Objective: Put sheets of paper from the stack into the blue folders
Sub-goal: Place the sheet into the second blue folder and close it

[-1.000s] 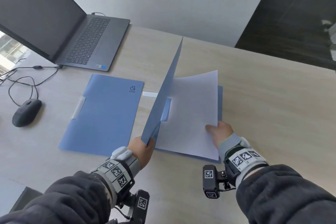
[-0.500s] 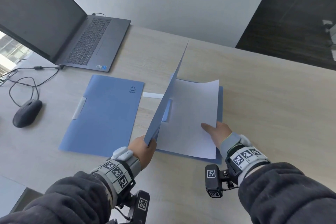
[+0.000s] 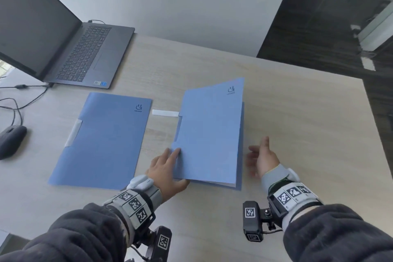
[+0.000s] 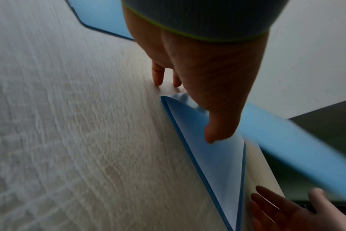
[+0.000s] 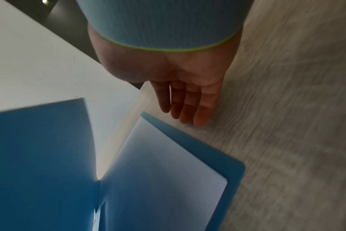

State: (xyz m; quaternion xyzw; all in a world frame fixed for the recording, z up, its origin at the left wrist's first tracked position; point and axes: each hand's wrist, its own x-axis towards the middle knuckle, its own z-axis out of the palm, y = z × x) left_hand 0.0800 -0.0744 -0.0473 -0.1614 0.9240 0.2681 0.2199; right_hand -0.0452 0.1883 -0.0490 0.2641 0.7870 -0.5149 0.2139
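Head view of a desk [image 3: 297, 112] with 2 blue folders lying side by side. The left folder [image 3: 102, 142] is flat and closed; the right folder [image 3: 210, 134] has its cover lowered most of the way but not yet flat, with a white sheet [image 5: 168, 164] lying inside on the back leaf (its edge shows at the near corner in the head view). The left hand [image 3: 168, 172] holds the cover at its near left corner — thumb beneath, fingers along the spine side. The right hand [image 3: 261, 157] hovers just beside the folder's open edge, fingers straight and relaxed, gripping nothing. The step in hand appears to be closing the right folder over its sheet. The next move probably calls for pressing the cover flat, then fetching another sheet — though no paper stack is visible in any view. A laptop [image 3: 63, 49] and a mouse [image 3: 10, 142] occupy the far left.
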